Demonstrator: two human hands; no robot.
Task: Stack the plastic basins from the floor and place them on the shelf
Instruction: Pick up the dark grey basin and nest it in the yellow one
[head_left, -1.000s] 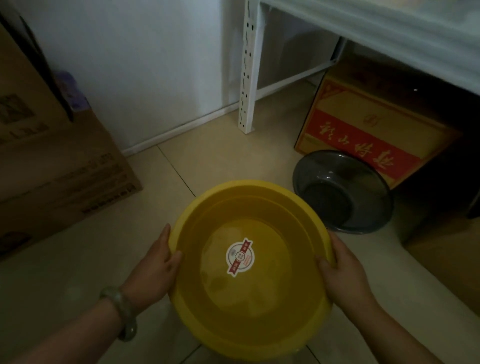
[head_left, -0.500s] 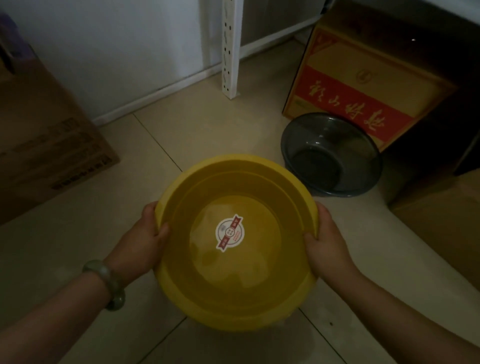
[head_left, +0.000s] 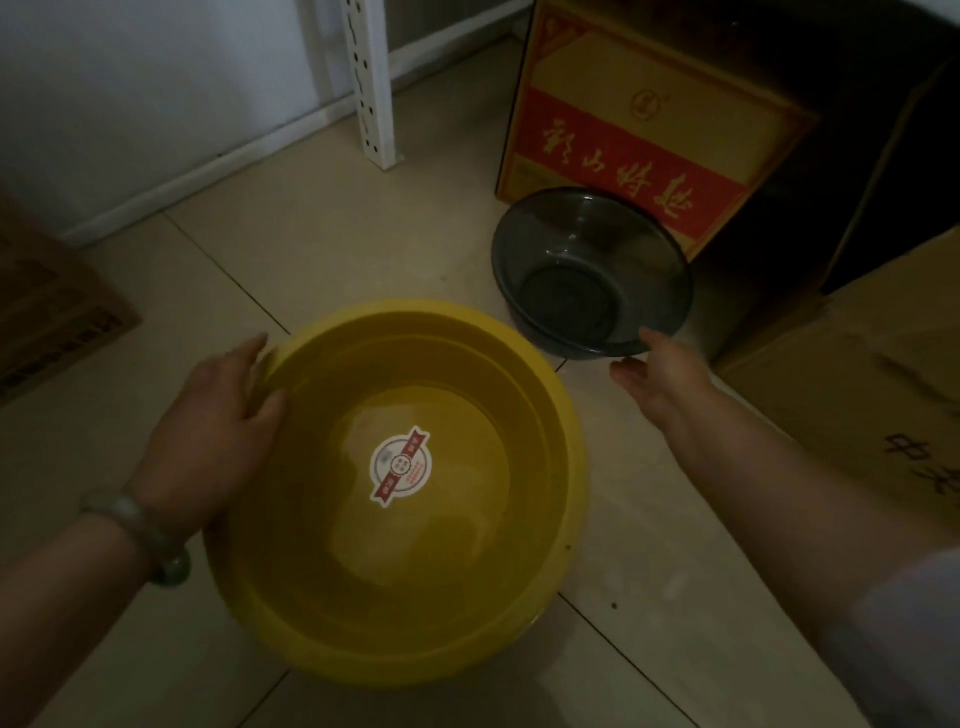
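A large yellow basin (head_left: 467, 597) with a round sticker inside sits low over the tiled floor in the middle. My left hand (head_left: 208, 436) grips its left rim, thumb inside the rim. A smaller dark grey basin (head_left: 592, 270) rests on the floor beyond it to the right, leaning against a box. My right hand (head_left: 660, 369) is at the grey basin's near rim, fingers spread, thumb under the edge; a full grip is not visible.
A red and yellow carton (head_left: 639, 124) stands behind the grey basin. Brown cardboard boxes lie at the right (head_left: 857, 389) and far left (head_left: 47, 322). A white perforated shelf post (head_left: 371, 88) rises by the wall.
My right hand has let go of the yellow basin's right rim and reached forward to the grey basin. The yellow basin now hangs from my left hand alone, lower and nearer.
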